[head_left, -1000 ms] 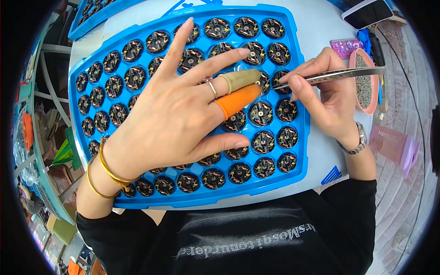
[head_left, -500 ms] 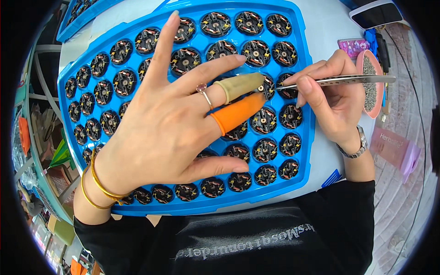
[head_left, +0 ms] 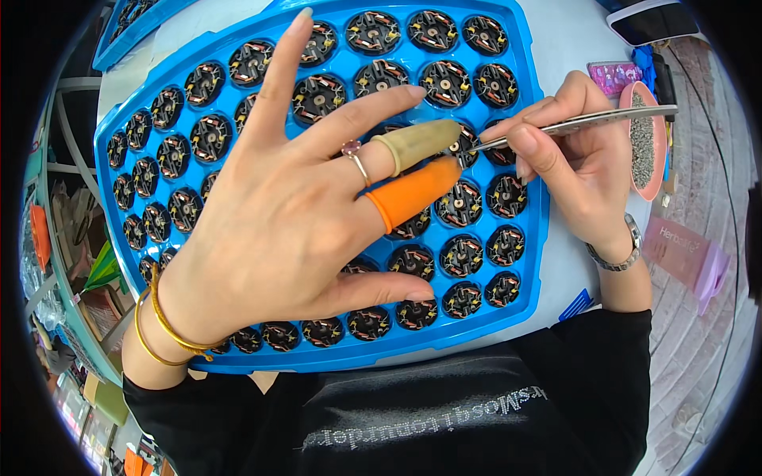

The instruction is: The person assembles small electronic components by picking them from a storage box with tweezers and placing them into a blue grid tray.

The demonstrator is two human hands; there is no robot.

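A blue tray (head_left: pixel 533 238) holds rows of round black parts with copper-coloured and yellow components and thin wires. My left hand (head_left: pixel 278 198) spreads over it, palm down, wearing an orange finger cot (head_left: pixel 409 197) and a beige finger cot (head_left: pixel 425 147). Those two covered fingertips rest at one round black part (head_left: pixel 465 151), hiding some of it. Pinched in my right hand (head_left: pixel 583 151) is a pair of metal tweezers (head_left: pixel 587 121), its tips close together at that same part, beside the covered fingertips. Whether the tips grip a wire is too small to tell.
Right of the tray lies a pink dish (head_left: pixel 659 151) of small grey pieces, with a purple patterned packet (head_left: pixel 613 77) near it. A white-edged device with a dark screen (head_left: pixel 655 25) sits at the far right. Another blue tray (head_left: pixel 107 47) stands at the far left.
My right hand has shifted slightly left, bringing the tweezer tips further over the part between the covered fingertips. My left hand has stayed nearly still.
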